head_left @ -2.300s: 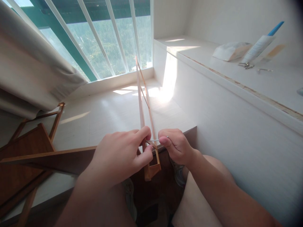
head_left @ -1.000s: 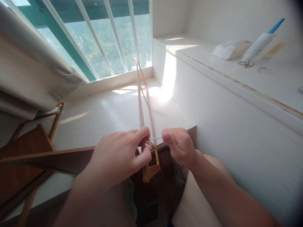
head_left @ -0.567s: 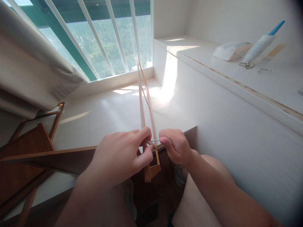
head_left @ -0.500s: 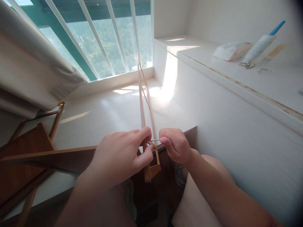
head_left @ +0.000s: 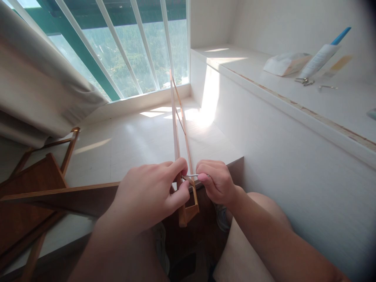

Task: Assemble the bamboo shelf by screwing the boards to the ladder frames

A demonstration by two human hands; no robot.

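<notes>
A long, narrow wooden frame (head_left: 177, 117) stands on edge, running from my lap towards the window. My left hand (head_left: 147, 194) is closed round its near end, thumb and fingers pinching the rail. My right hand (head_left: 219, 180) is closed on a thin metal key (head_left: 191, 175), a small hex-type tool. The tool's tip meets the frame at the crossbar just beside my left fingertips. A flat brown wooden board (head_left: 67, 196) joins the frame from the left under my left hand.
More brown wooden frame parts (head_left: 35, 172) lie at the left on the white platform (head_left: 132, 137). A curtain (head_left: 38, 90) hangs at the upper left by the barred window. On the right ledge (head_left: 337, 102) lie a white pouch (head_left: 286, 62), a tube (head_left: 321, 56) and small metal pieces (head_left: 304, 81).
My right hand has shifted slightly back and forth beside the frame, its grip turning on the metal key. My left hand and the frame have stayed in place.
</notes>
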